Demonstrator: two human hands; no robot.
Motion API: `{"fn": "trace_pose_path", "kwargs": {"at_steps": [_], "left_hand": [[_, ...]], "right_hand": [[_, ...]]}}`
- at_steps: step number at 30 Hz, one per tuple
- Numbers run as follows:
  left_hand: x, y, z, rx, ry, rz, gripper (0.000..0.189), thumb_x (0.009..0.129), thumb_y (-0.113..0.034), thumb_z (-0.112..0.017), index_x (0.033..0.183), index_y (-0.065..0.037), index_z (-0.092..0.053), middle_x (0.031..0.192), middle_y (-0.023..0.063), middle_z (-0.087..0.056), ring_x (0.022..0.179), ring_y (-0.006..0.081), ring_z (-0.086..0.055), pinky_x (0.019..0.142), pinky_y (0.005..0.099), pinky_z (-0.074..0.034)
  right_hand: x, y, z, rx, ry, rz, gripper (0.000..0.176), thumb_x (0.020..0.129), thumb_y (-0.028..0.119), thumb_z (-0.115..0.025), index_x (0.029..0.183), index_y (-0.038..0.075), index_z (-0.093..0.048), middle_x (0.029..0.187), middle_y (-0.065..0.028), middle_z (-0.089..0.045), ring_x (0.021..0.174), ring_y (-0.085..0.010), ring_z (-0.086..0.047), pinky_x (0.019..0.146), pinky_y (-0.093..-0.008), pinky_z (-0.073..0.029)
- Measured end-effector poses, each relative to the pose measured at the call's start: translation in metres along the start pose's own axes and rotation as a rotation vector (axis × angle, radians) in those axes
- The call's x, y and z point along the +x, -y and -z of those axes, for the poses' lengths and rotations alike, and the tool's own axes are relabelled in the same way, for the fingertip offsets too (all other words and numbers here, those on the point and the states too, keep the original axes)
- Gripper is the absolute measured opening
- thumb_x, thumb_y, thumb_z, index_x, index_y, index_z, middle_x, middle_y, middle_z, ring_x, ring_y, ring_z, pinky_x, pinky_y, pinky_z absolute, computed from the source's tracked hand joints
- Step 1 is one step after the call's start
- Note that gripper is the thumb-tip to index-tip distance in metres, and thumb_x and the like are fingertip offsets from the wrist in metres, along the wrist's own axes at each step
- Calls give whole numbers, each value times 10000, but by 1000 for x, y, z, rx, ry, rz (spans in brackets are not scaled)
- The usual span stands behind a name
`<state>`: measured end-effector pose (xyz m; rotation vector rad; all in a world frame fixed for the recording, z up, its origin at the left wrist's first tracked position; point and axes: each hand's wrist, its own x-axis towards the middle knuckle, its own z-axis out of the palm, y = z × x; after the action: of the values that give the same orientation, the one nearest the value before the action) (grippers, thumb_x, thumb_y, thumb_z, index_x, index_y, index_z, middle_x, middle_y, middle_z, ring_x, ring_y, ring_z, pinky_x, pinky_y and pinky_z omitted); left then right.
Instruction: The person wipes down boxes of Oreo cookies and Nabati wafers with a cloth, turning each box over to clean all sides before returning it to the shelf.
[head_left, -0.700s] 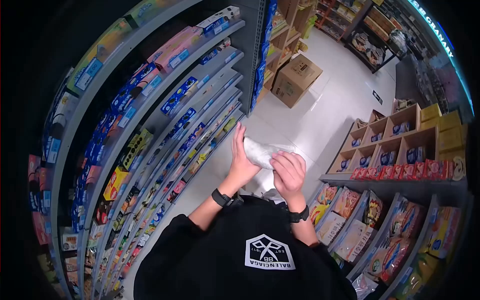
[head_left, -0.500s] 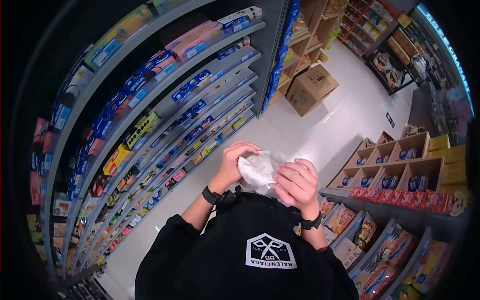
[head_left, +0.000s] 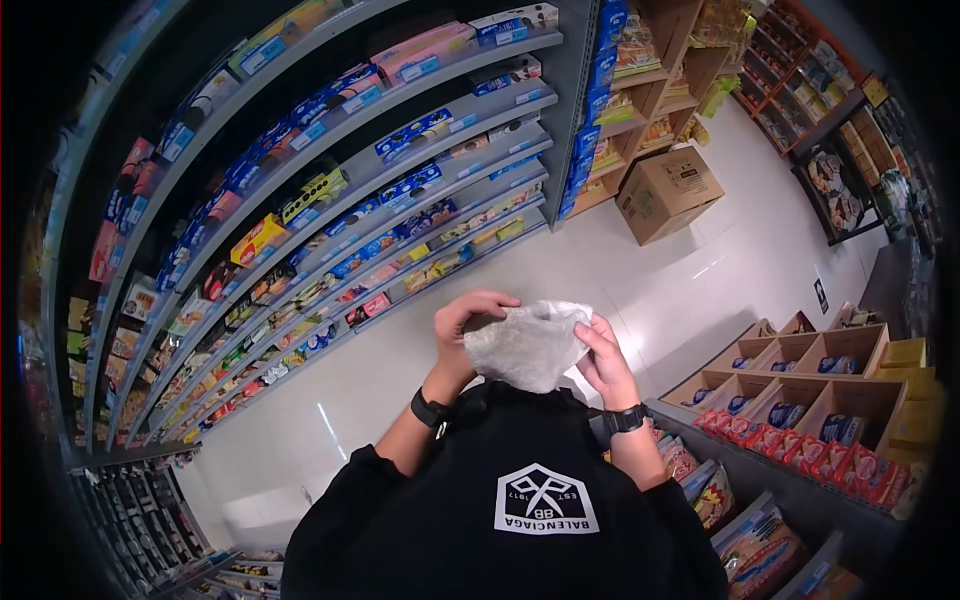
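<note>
A crumpled, whitish, thin cloth or plastic piece [head_left: 528, 348] spans the space between both hands in front of the chest. At its left side my left hand [head_left: 468, 325] is closed on the edge, fingers curled over the top. On its right edge my right hand [head_left: 602, 352] pinches the upper corner between thumb and fingers. The piece hangs spread out, with a fold or opening along its top. Both wrists wear dark bands.
Long shelves [head_left: 400, 185] of packaged snacks curve along the left. A cardboard box [head_left: 668, 193] stands on the floor [head_left: 640, 290] ahead. Wooden compartments [head_left: 850, 385] and red packets [head_left: 800, 450] are at the right, close to my right arm.
The whitish piece is spread wider. My right hand has moved from over its front to a pinch at its right edge. The view has turned, shifting the shelves and box.
</note>
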<state>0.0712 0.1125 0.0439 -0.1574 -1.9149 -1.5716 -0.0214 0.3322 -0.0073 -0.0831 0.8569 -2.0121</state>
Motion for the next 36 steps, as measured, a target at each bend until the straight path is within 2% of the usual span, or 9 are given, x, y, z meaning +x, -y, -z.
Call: {"fn": "trace_pose_path", "kwargs": {"at_steps": [7,10,12,14,22,23,27,32,36], "left_hand": [[-44,-15,-17,-182,-241,322,254,792,3,-816,983,-3,-649,1017,134,-724,971,213,-708,874,335,-565],[-53,-21,-20,-73,-276,350,267,797,-17,-819,1011,0,-660,1000,121,-724,963,204,-711,877,330,-564],[-56,-24,-19,148,-220,285,225,797,-45,-807,985,-2,-691,982,108,-739,932,200,-721,846,312,-565],[-57,-30,-19,275,-188,258,221,798,-51,-801,989,-4,-699,977,102,-745,917,202,-726,829,306,-565],[-60,-28,-20,65,-237,486,262,841,-59,-768,1088,-1,-703,966,66,-740,877,126,-694,804,272,-542],[-60,-29,-21,-4,-208,527,263,863,-84,-752,1109,-6,-702,972,62,-738,893,118,-681,826,279,-536],[-55,-27,-24,-62,-86,525,262,893,-142,-744,1118,-14,-703,1002,52,-732,914,117,-661,858,294,-527],[-49,-29,-15,-140,71,559,241,900,-109,-721,1120,-9,-705,1028,70,-732,941,145,-678,880,305,-535],[-45,-28,-5,-30,95,483,233,881,-76,-713,1101,1,-707,1026,103,-733,957,187,-701,902,327,-548]], "right_hand": [[-22,14,3,-259,-27,288,233,942,53,-705,1172,21,-686,1071,-15,-716,967,-47,-622,844,-214,-463],[-23,14,-5,-801,-312,263,266,938,223,-768,794,12,-694,673,73,-572,608,2,-429,538,-219,-295],[-16,0,9,-928,-349,300,418,928,297,-772,673,-13,-652,572,42,-559,558,-13,-431,515,-225,-312],[-19,5,5,-980,-299,277,397,946,280,-758,696,-2,-635,607,48,-543,577,-21,-500,570,-202,-434],[-19,0,28,-929,-245,271,321,958,250,-739,749,14,-679,626,43,-561,606,-41,-527,609,-218,-449],[-14,-4,40,-961,-220,196,242,938,228,-756,932,-14,-740,803,-33,-714,725,-73,-605,630,-233,-457],[-7,-5,12,-1048,-259,452,348,1000,226,-663,1275,13,-645,1176,-68,-699,1014,-123,-637,738,-256,-506],[0,-7,5,-854,-236,196,344,1033,277,-599,1244,16,-674,1110,-62,-710,1017,-133,-620,874,-272,-477],[16,-27,32,-1000,-200,93,405,1036,384,-566,1153,28,-719,934,-57,-715,851,-99,-637,734,-234,-486]]}}
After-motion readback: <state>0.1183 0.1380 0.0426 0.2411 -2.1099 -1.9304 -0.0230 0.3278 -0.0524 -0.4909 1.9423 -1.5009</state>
